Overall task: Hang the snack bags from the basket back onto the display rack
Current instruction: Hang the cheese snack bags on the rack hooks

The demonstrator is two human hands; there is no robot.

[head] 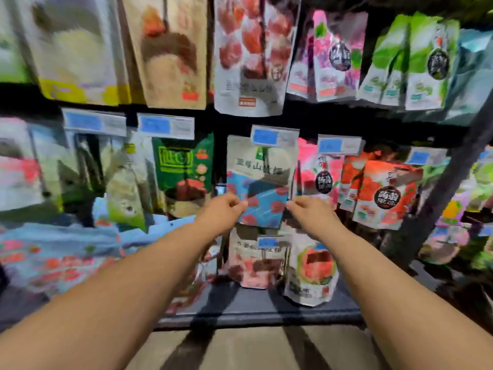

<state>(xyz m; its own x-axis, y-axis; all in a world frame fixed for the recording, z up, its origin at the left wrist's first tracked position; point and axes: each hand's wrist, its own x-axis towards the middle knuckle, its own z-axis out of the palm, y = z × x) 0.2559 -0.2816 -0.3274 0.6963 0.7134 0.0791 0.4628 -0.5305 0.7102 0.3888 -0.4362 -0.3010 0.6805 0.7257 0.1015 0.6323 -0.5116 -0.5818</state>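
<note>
A beige and blue snack bag [262,180] with red fruit slices printed on it hangs in the middle row of the display rack [240,121], under a blue price tag [274,137]. My left hand [222,210] pinches the bag's lower left edge. My right hand [310,209] pinches its lower right edge. Both arms reach forward from the bottom of the view. The basket is not in view.
Rows of hanging snack bags fill the rack above, left and right. A green bag [184,172] hangs to the left and red bags [384,193] to the right. More bags [256,260] hang below, above the dark base shelf [261,311]. A dark upright post [448,193] stands at right.
</note>
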